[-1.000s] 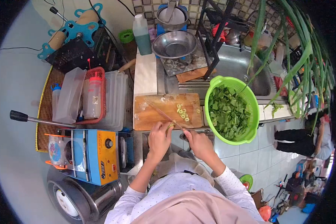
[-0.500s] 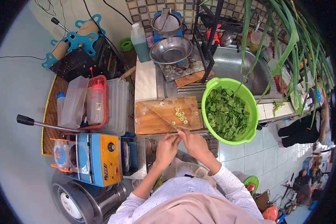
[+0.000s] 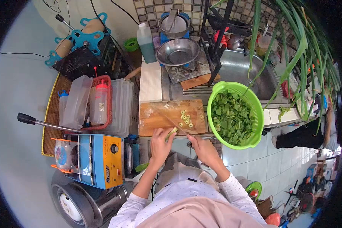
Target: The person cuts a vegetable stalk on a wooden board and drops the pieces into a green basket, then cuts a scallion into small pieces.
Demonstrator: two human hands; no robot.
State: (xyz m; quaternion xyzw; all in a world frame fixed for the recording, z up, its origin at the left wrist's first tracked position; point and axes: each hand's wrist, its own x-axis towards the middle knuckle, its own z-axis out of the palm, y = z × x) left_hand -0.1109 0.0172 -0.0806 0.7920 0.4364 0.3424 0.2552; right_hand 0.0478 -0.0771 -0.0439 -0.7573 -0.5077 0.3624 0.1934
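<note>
A wooden cutting board [image 3: 155, 123] lies on the counter in front of me, with several pale green slices [image 3: 186, 118] on its right part. My left hand [image 3: 161, 143] pinches a green vegetable stem [image 3: 172, 132] at the board's front edge. The handle of a knife [image 3: 171, 121] is in my right hand [image 3: 204, 148], and its blade points up and left over the board, just right of the stem. To the right of the board stands a green basket [image 3: 257, 114] full of chopped leaves [image 3: 231, 117].
Metal bowls [image 3: 178, 52] and a green bottle [image 3: 146, 43] stand behind the board, near the sink [image 3: 235, 66]. Long green leaves [image 3: 300, 45] hang at the upper right. A blue cup sealer [image 3: 97, 161] is at left. Another person's legs [image 3: 300, 136] show at right.
My hands have moved apart. The left, with the stem, has shifted left to the board's edge. The right, with the knife, has moved slightly right. The whole view has shifted slightly.
</note>
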